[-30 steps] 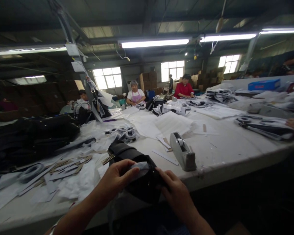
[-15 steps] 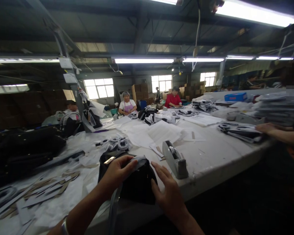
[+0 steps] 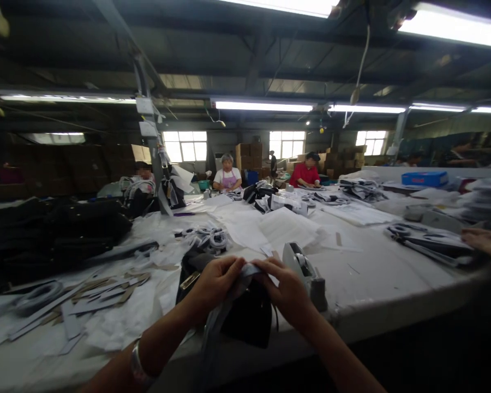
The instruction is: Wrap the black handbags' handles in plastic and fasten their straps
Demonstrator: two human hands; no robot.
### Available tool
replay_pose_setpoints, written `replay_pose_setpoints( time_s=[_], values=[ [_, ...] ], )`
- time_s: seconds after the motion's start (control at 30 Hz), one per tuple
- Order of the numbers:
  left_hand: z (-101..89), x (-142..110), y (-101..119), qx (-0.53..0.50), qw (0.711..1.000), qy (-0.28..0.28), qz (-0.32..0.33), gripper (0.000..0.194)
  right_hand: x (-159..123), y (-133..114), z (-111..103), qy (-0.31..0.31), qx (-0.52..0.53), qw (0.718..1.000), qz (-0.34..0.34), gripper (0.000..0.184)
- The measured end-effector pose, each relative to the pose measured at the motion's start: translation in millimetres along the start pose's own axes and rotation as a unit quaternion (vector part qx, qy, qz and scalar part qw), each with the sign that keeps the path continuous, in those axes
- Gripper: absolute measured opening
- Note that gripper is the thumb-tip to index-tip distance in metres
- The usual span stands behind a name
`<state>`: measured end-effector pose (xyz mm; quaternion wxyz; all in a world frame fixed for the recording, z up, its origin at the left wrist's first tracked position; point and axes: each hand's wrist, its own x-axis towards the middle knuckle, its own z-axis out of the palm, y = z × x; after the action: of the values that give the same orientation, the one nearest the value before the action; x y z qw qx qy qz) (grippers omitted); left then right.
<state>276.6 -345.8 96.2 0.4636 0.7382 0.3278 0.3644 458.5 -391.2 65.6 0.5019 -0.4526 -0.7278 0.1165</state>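
Note:
A black bag (image 3: 245, 319) lies at the near edge of the white table (image 3: 376, 278). My left hand (image 3: 215, 284) is closed on a grey strip of material (image 3: 247, 270) over the bag. My right hand (image 3: 288, 289) pinches the same strip from the right, fingers bent and touching those of the left hand. The strip hangs down past my left wrist toward the table edge (image 3: 213, 338). A metal buckle (image 3: 189, 280) shows on the bag just left of my left hand.
A grey tape dispenser (image 3: 305, 267) stands right beside my right hand. Card strips and paper (image 3: 102, 289) litter the left; a dark pile of bags (image 3: 53, 232) lies beyond. Another person's hand (image 3: 485, 240) rests at the right edge. Workers sit at the far end (image 3: 229, 174).
My right hand has come up from the bag's side and closed on the grey strip beside my left hand. The camera has tilted a little.

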Motion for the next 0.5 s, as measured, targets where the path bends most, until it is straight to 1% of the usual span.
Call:
replay_pose_setpoints(
  time_s=[0.07, 0.13, 0.23, 0.27, 0.3, 0.33, 0.37, 0.4, 0.43, 0.47, 0.5],
  values=[
    [-3.4, -15.4, -4.5, -0.052, 0.998, 0.004, -0.039, 0.049, 4.5, 9.3, -2.0, 0.028, 0.005, 0.999, 0.018, 0.024],
    [-9.3, -40.2, -13.7, -0.085, 0.993, -0.018, -0.082, 0.052, 6.6, 23.1, -3.9, 0.064, 0.007, 0.997, 0.05, 0.025],
    [-23.1, -86.7, -35.5, -0.076, 0.987, -0.069, -0.126, 0.049, 7.6, 39.3, -8.8, 0.104, 0.003, 0.988, 0.111, 0.031],
    [-28.6, -101.3, -42.8, -0.061, 0.985, -0.075, -0.14, 0.047, 7.4, 39.6, -11.0, 0.11, -0.005, 0.987, 0.12, 0.032],
    [-33.9, -114.2, -48.8, -0.048, 0.984, -0.068, -0.158, 0.046, 7.0, 35.8, -13.3, 0.118, -0.017, 0.986, 0.115, 0.032],
    [-38.6, -124.6, -52.5, -0.036, 0.982, -0.05, -0.176, 0.046, 6.3, 27.9, -15.4, 0.128, -0.034, 0.987, 0.094, 0.032],
    [-42.3, -132.4, -53.4, -0.024, 0.981, -0.03, -0.192, 0.046, 5.5, 15.9, -16.9, 0.139, -0.052, 0.987, 0.058, 0.034],
    [-44.6, -137.4, -51.1, -0.01, 0.98, -0.011, -0.201, 0.046, 4.9, 0.6, -17.5, 0.146, -0.072, 0.987, 0.006, 0.039],
    [-45.4, -139.9, -45.6, 0.011, 0.98, 0.003, -0.198, 0.046, 4.6, -16.8, -16.9, 0.137, -0.089, 0.985, -0.056, 0.042],
    [-44.8, -140.6, -37.5, 0.036, 0.982, 0.01, -0.184, 0.045, 4.7, -34.9, -14.9, 0.11, -0.109, 0.98, -0.127, 0.042],
    [-42.9, -139.8, -27.6, 0.06, 0.985, 0.012, -0.161, 0.043, 5.1, -52.4, -11.4, 0.055, -0.126, 0.97, -0.198, 0.042]
  ],
)
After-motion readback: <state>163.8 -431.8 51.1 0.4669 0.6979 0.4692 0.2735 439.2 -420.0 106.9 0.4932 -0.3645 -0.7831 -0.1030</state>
